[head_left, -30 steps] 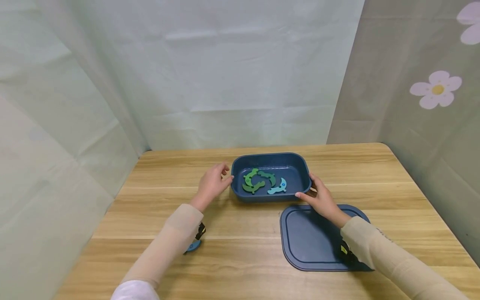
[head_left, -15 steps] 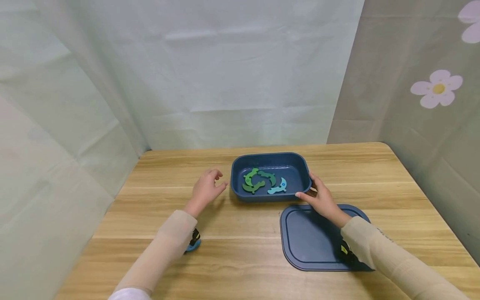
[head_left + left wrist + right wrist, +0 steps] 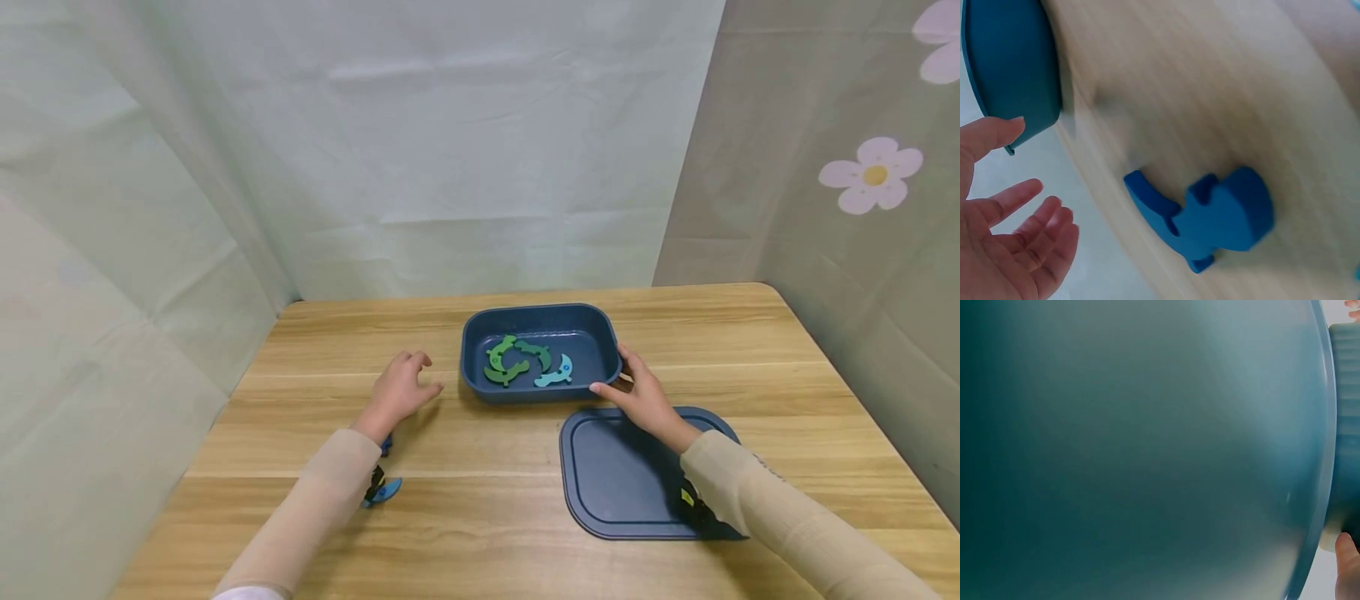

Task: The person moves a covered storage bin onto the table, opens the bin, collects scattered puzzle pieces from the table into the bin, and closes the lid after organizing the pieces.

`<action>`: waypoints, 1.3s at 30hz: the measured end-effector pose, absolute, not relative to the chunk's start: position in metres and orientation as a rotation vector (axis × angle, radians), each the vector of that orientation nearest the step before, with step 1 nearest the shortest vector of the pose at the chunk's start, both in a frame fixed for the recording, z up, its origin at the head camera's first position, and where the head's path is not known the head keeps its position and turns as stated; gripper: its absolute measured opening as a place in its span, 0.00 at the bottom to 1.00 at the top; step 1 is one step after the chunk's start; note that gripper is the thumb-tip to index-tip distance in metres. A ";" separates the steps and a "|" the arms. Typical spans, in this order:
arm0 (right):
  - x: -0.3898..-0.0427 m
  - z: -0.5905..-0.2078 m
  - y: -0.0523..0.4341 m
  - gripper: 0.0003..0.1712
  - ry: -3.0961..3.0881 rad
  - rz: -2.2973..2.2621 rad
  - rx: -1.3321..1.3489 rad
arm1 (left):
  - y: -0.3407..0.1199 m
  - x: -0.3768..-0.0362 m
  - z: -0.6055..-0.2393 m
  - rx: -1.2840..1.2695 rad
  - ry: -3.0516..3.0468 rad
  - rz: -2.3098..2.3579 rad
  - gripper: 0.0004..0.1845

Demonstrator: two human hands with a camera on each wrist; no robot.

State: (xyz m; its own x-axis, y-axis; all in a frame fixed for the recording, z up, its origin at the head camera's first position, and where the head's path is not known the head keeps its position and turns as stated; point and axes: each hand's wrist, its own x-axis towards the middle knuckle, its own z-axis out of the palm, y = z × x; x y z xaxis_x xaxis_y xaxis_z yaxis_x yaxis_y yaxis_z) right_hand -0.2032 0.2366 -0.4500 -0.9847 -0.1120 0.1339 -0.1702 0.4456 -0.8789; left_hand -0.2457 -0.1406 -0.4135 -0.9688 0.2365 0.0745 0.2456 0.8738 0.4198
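A dark blue rectangular box (image 3: 540, 396) stands toward the back of the table, with several green and light blue animal-shaped pieces (image 3: 555, 372) lying inside. My right hand (image 3: 645, 400) grips its near right corner, thumb at the front rim and fingers along the right wall. In the right wrist view the thumb (image 3: 1346, 556) shows at the box wall, past the large blue lid. My left hand (image 3: 397, 387) is apart from the box, to its left, fingers loosely bent and holding nothing. Beneath the left wrist, a blue animal-shaped piece (image 3: 1210, 219) lies on the table.
The box's flat blue lid (image 3: 622, 475) lies on the table (image 3: 480, 550) at the front right, under the right forearm. Another blue piece (image 3: 386, 492) lies partly hidden by the left forearm. Pale cloth (image 3: 480, 150) hangs behind and around the table.
My left hand has left the box's left rim and moved left and toward the front, uncovering more of the blue pieces. The right hand and box stay put.
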 end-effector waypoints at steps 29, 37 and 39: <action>-0.204 -0.450 0.238 0.48 -2.615 1.624 0.254 | -0.167 -0.230 -0.425 -0.165 -3.277 -0.512 0.29; -0.204 -0.447 0.236 0.50 -2.627 1.632 0.256 | -0.174 -0.225 -0.429 -0.102 -3.275 -0.524 0.28; -0.203 -0.447 0.236 0.50 -2.630 1.634 0.252 | -0.175 -0.224 -0.430 -0.093 -3.278 -0.524 0.29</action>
State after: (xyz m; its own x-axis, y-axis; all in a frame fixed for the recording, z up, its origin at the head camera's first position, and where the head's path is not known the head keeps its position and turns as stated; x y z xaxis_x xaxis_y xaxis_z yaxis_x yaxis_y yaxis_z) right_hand -0.2030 0.2360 -0.4468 -0.9862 -0.1189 0.1152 -0.1560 0.4335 -0.8876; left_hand -0.2238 -0.1746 -0.4296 -0.9824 0.0831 -0.1671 0.0268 0.9490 0.3141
